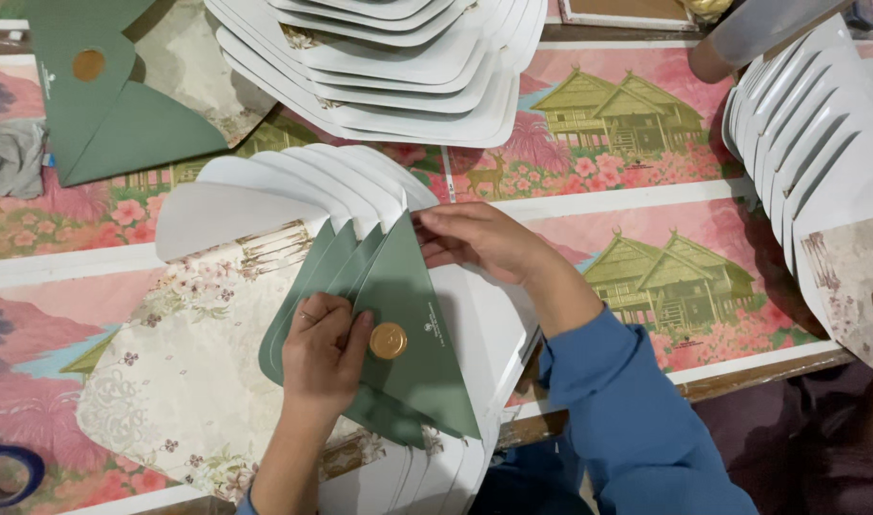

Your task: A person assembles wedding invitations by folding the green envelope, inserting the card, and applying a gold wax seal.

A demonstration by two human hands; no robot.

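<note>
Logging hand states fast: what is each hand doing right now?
Left hand: thumb on the gold seal, fingers pressing the green flap.
Right hand: fingers pinching the flap's top edge.

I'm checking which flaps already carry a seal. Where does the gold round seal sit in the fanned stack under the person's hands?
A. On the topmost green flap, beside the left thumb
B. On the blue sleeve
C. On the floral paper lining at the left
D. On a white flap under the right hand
A: the gold seal sits on the topmost green flap, right beside the thumb of the left hand; the right hand rests at the flap's upper tip.
</note>
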